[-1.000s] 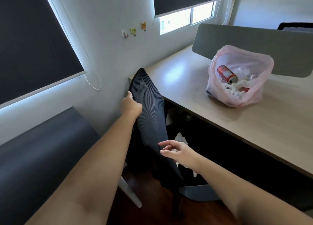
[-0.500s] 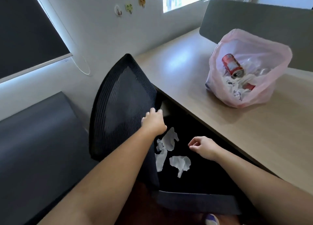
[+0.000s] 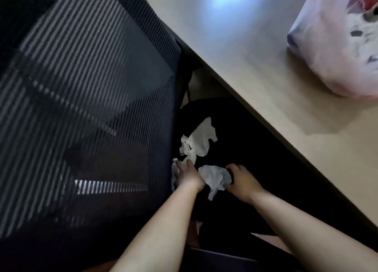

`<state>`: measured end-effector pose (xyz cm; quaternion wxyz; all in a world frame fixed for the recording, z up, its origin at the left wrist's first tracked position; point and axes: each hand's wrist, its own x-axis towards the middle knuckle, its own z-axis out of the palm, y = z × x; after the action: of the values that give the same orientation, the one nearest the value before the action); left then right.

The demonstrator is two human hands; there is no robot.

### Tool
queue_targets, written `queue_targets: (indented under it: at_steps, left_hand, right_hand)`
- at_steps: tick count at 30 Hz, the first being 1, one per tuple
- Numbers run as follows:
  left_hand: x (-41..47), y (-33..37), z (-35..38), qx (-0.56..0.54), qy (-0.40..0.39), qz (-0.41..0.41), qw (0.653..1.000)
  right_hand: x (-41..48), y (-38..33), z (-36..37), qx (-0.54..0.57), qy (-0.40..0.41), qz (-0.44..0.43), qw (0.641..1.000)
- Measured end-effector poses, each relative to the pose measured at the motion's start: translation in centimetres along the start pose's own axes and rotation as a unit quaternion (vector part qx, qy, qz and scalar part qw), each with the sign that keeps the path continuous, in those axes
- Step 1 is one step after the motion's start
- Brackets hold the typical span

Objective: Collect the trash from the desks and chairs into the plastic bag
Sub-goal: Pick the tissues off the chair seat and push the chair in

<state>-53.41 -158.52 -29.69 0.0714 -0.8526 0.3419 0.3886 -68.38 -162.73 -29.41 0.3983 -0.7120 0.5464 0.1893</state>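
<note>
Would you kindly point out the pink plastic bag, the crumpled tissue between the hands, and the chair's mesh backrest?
pink plastic bag (image 3: 327,56): head view, its translucent side wall.
crumpled tissue (image 3: 214,177): head view, its white middle.
mesh backrest (image 3: 92,87): head view, the striped mesh panel.

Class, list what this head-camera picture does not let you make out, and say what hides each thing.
1. Plastic bag: head view, cut off by top and right edges; contents blurred.
2. Left hand: whether it grips the tissue under it; blur hides the fingertips.
3. Right hand: whether it grips the crumpled tissue; blurred too.
4. Chair seat: too dark to show any smaller scraps.
</note>
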Motion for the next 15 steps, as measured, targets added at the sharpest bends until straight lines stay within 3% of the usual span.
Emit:
queue_targets:
  at_steps: [3, 6, 10, 15]
  left_hand:
    - [2.7, -0.4, 2.4, -0.045, 0.008, -0.046, 0.998]
    - [4.3, -0.8, 3.8, -0.025, 0.034, -0.063, 0.997]
    - [4.9, -0.4, 3.1, -0.003, -0.006, -0.04, 0.999]
    - [5.9, 1.2, -1.1, -0.022, 0.032, -0.004, 0.999]
  right_hand:
    - [3.2, 0.2, 3.0, -0.011, 0.012, 0.009, 1.0]
    - [5.6, 0.5, 4.7, 0.021, -0.003, 0.029, 0.999]
    - [6.5, 0.4, 3.8, 0.021, -0.006, 0.055, 0.998]
    - [8.0, -1.5, -1.5, -0.076, 0.095, -0.046, 0.991]
